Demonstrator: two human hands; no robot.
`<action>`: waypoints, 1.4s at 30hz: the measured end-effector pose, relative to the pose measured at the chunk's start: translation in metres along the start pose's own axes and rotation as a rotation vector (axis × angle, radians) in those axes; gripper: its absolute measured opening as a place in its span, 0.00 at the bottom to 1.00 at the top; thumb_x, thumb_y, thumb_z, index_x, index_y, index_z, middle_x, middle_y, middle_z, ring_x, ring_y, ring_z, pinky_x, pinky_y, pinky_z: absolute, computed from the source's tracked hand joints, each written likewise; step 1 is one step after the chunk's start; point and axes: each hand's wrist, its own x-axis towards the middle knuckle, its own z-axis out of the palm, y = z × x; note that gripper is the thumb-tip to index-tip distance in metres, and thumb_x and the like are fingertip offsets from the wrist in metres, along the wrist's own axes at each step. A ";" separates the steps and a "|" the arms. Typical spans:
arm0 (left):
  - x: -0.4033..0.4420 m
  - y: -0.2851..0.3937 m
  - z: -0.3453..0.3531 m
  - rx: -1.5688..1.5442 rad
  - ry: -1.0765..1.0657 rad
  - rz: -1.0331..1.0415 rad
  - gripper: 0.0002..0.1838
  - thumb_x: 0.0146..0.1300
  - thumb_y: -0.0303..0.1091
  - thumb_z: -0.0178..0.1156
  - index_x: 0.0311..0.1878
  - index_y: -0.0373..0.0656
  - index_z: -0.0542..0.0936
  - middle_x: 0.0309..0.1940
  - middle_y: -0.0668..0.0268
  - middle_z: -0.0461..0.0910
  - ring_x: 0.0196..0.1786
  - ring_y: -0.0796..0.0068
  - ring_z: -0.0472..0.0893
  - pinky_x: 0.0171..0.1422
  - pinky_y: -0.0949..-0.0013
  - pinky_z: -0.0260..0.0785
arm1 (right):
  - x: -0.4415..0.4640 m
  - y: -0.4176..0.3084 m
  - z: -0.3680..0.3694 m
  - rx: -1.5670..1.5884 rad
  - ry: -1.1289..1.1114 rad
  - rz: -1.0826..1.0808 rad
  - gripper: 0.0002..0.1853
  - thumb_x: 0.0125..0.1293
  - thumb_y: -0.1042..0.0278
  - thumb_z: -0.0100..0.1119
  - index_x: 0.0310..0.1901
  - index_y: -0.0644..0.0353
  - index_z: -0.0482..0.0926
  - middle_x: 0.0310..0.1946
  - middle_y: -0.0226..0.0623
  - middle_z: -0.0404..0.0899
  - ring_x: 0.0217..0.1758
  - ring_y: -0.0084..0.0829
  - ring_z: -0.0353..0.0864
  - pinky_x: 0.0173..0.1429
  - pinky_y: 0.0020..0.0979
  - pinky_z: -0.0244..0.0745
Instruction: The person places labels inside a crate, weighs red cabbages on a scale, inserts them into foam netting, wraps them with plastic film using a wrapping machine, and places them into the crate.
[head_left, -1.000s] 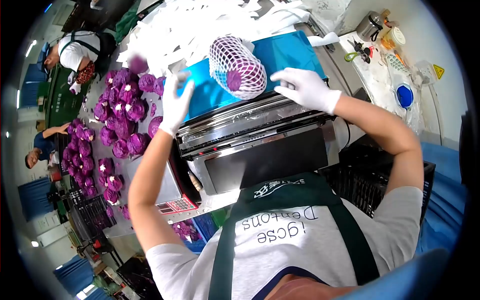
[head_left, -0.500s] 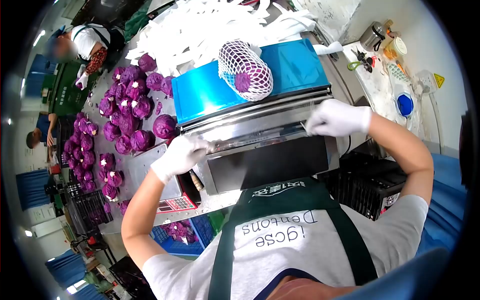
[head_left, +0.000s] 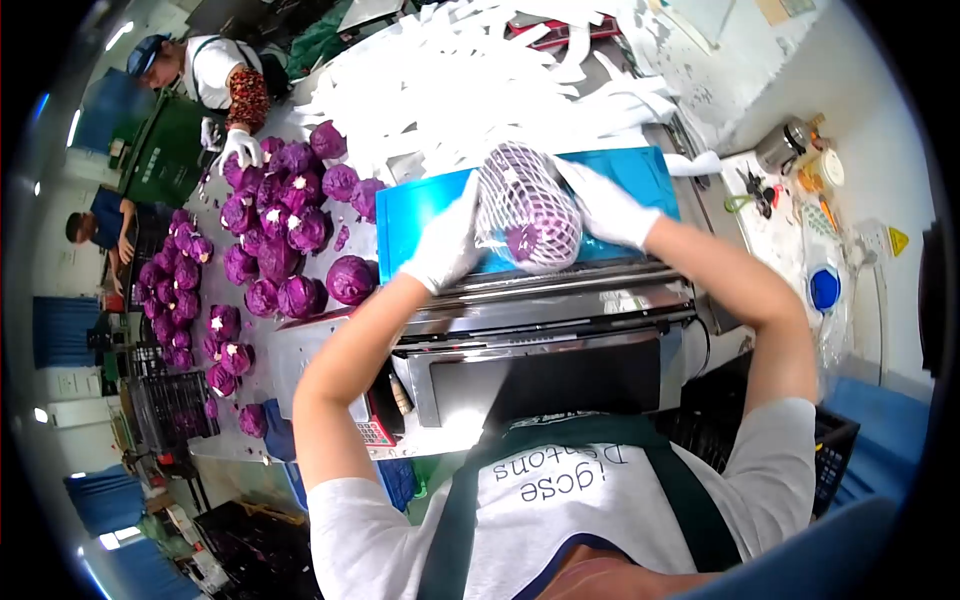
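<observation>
A red cabbage in a white foam net (head_left: 530, 215) lies on the blue top plate (head_left: 645, 185) of a metal machine. My left hand (head_left: 448, 240), in a white glove, presses against its left side with fingers stretched along it. From the right, my right hand (head_left: 607, 207), also gloved, holds the other side with its fingertips at the net. Clear film seems to shine around the cabbage's lower end. Nearer my body, the machine's steel front (head_left: 540, 318) and its dark panel (head_left: 545, 380) show.
Many bare red cabbages (head_left: 277, 258) lie on the table at left, where a co-worker's gloved hand (head_left: 241, 148) touches one. White foam nets (head_left: 450, 85) are heaped behind the machine. A scale keypad (head_left: 374, 432) sits by my left forearm. Scissors (head_left: 757, 192) lie on the right-hand ledge.
Both hands have moved from the machine's front edge up to the netted cabbage and now clasp it from either side. The co-worker's hand has reached the cabbage pile. The view has shifted.
</observation>
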 end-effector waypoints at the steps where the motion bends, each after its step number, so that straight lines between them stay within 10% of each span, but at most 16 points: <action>1: -0.007 0.016 0.005 -0.094 -0.046 -0.125 0.39 0.67 0.42 0.55 0.73 0.31 0.53 0.60 0.50 0.74 0.60 0.53 0.76 0.63 0.60 0.69 | -0.001 -0.015 -0.002 0.067 -0.012 0.098 0.43 0.59 0.69 0.63 0.73 0.63 0.51 0.63 0.58 0.65 0.66 0.52 0.67 0.72 0.38 0.61; 6: -0.001 0.041 0.020 -0.859 0.022 -0.145 0.31 0.72 0.46 0.49 0.71 0.37 0.59 0.64 0.55 0.71 0.67 0.62 0.70 0.70 0.61 0.63 | 0.000 -0.051 -0.001 0.160 -0.006 0.079 0.52 0.58 0.63 0.68 0.75 0.63 0.41 0.69 0.57 0.56 0.73 0.51 0.58 0.74 0.40 0.58; 9: -0.034 0.050 0.001 -0.473 0.000 -0.093 0.33 0.67 0.42 0.60 0.69 0.38 0.61 0.67 0.49 0.67 0.68 0.62 0.69 0.71 0.61 0.61 | -0.006 -0.090 -0.039 0.120 -0.251 0.036 0.53 0.58 0.59 0.69 0.75 0.64 0.42 0.72 0.53 0.52 0.74 0.45 0.57 0.75 0.37 0.57; 11: -0.056 0.053 -0.039 -0.552 -0.311 0.019 0.40 0.65 0.45 0.62 0.73 0.37 0.57 0.71 0.53 0.61 0.72 0.63 0.63 0.76 0.63 0.53 | -0.026 -0.111 -0.050 0.731 -0.430 0.150 0.45 0.62 0.58 0.66 0.73 0.62 0.49 0.71 0.48 0.58 0.72 0.36 0.61 0.75 0.34 0.58; 12: -0.067 0.073 -0.060 -1.035 -0.440 -0.292 0.38 0.67 0.45 0.61 0.73 0.37 0.57 0.73 0.54 0.59 0.73 0.62 0.61 0.77 0.63 0.50 | -0.028 -0.134 -0.071 0.618 -0.554 0.133 0.42 0.64 0.59 0.64 0.72 0.63 0.52 0.70 0.46 0.62 0.71 0.34 0.63 0.75 0.33 0.57; 14: -0.092 0.112 -0.097 -1.121 -0.584 -0.193 0.40 0.68 0.42 0.59 0.75 0.36 0.52 0.74 0.56 0.55 0.77 0.65 0.54 0.80 0.63 0.44 | -0.053 -0.169 -0.077 0.584 -0.605 0.065 0.29 0.66 0.59 0.62 0.65 0.63 0.68 0.62 0.45 0.72 0.66 0.36 0.69 0.72 0.32 0.61; 16: -0.122 0.122 -0.113 -1.170 -0.981 -0.565 0.34 0.69 0.44 0.57 0.72 0.36 0.59 0.65 0.57 0.69 0.62 0.66 0.75 0.62 0.62 0.74 | -0.076 -0.188 -0.061 0.538 -0.649 -0.113 0.26 0.67 0.57 0.60 0.63 0.61 0.71 0.59 0.42 0.75 0.59 0.34 0.75 0.66 0.33 0.69; 20: -0.204 0.092 -0.050 -1.462 -1.082 -1.055 0.25 0.70 0.48 0.53 0.63 0.43 0.70 0.51 0.62 0.78 0.48 0.73 0.80 0.52 0.54 0.79 | -0.131 -0.212 -0.009 1.277 -1.169 0.987 0.26 0.70 0.58 0.57 0.65 0.63 0.69 0.61 0.43 0.74 0.61 0.35 0.75 0.65 0.33 0.73; 22: -0.228 0.071 -0.023 -1.750 -1.080 -1.126 0.26 0.72 0.44 0.47 0.64 0.33 0.67 0.57 0.52 0.75 0.53 0.66 0.80 0.58 0.50 0.76 | -0.177 -0.190 0.050 1.343 -0.999 0.860 0.25 0.72 0.59 0.53 0.67 0.60 0.66 0.60 0.48 0.73 0.54 0.38 0.80 0.52 0.40 0.83; 26: -0.262 0.067 -0.015 -2.237 -0.870 -1.398 0.36 0.68 0.47 0.45 0.71 0.30 0.56 0.63 0.37 0.68 0.65 0.43 0.72 0.63 0.42 0.70 | -0.196 -0.208 0.039 1.726 -0.965 1.023 0.35 0.75 0.42 0.38 0.74 0.58 0.52 0.67 0.55 0.63 0.66 0.52 0.69 0.60 0.52 0.75; 29: -0.291 0.066 -0.033 -2.105 -0.840 -1.282 0.50 0.67 0.70 0.37 0.72 0.28 0.55 0.65 0.32 0.62 0.69 0.40 0.66 0.68 0.45 0.66 | -0.229 -0.239 0.047 1.767 -0.869 1.080 0.39 0.75 0.36 0.31 0.75 0.60 0.47 0.68 0.57 0.61 0.68 0.52 0.67 0.64 0.56 0.70; 32: -0.304 0.062 -0.052 -1.945 -0.633 -1.059 0.55 0.65 0.76 0.32 0.70 0.25 0.58 0.64 0.37 0.66 0.66 0.47 0.71 0.70 0.53 0.65 | -0.257 -0.249 0.038 1.914 -0.414 1.105 0.41 0.74 0.34 0.25 0.72 0.66 0.55 0.67 0.55 0.64 0.68 0.50 0.68 0.66 0.55 0.69; 34: -0.310 0.079 -0.057 -1.357 -0.631 -0.841 0.25 0.74 0.47 0.49 0.61 0.34 0.75 0.54 0.54 0.80 0.55 0.69 0.81 0.61 0.67 0.73 | -0.259 -0.276 0.038 1.493 -0.254 1.095 0.41 0.75 0.35 0.26 0.70 0.68 0.60 0.64 0.53 0.69 0.65 0.47 0.72 0.62 0.49 0.74; 36: -0.317 0.086 -0.047 -1.173 -0.539 -0.842 0.19 0.73 0.43 0.52 0.55 0.38 0.80 0.45 0.60 0.84 0.45 0.75 0.84 0.52 0.73 0.76 | -0.254 -0.298 0.040 1.214 -0.140 1.007 0.39 0.76 0.38 0.28 0.68 0.70 0.62 0.58 0.52 0.75 0.59 0.45 0.78 0.57 0.46 0.78; 42: -0.311 0.101 -0.022 -1.266 0.057 -0.853 0.17 0.75 0.41 0.49 0.46 0.39 0.81 0.20 0.71 0.79 0.19 0.88 0.72 0.23 0.83 0.59 | -0.257 -0.321 0.032 1.321 0.328 1.144 0.29 0.76 0.48 0.39 0.54 0.71 0.75 0.36 0.50 0.83 0.37 0.39 0.86 0.41 0.33 0.82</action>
